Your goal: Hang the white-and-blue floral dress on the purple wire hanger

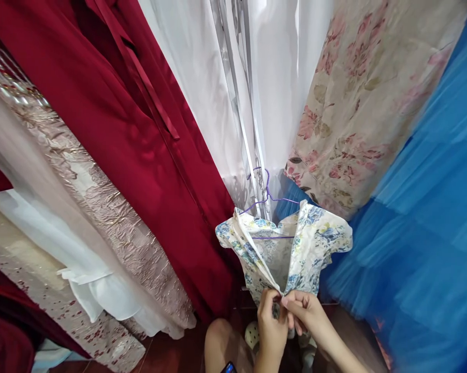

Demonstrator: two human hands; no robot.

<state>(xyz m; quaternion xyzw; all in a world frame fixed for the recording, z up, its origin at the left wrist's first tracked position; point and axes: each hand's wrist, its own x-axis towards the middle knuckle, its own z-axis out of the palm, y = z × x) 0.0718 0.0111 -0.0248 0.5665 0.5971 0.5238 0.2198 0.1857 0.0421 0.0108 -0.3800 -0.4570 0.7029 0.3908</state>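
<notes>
1. Bare skin shows at the very bottom: a knee (pixel 221 344) of the person, with a small dark phone corner (pixel 229 368) just beside it.
2. Next come the two hands, close together and touching each other. The left hand (pixel 271 326) has its fingers (pixel 267 299) pressed together, pinching the cloth at the bottom of the neck opening of a little dress.
3. The right hand (pixel 307 313) pinches the same spot from the other side, with its fingers (pixel 290 302) pressed tight on the cloth.
4. The flowered dress (pixel 315 243) is white with blue and yellow flowers. It hangs right above the hands, low down in the middle, and its front is open in a V shape.
5. The dress sits on a thin purple hanger (pixel 270 199), and the hook goes up behind it.
6. To the right of it is a fluffy blue skirt (pixel 420 233).
7. To the left hangs a shiny dark red dress (pixel 113 119), and further left a pale lacy dress (pixel 101 217).
8. Farther back hang a white gown (pixel 202 77) and a cream dress with pink flowers (pixel 358 103).
</notes>
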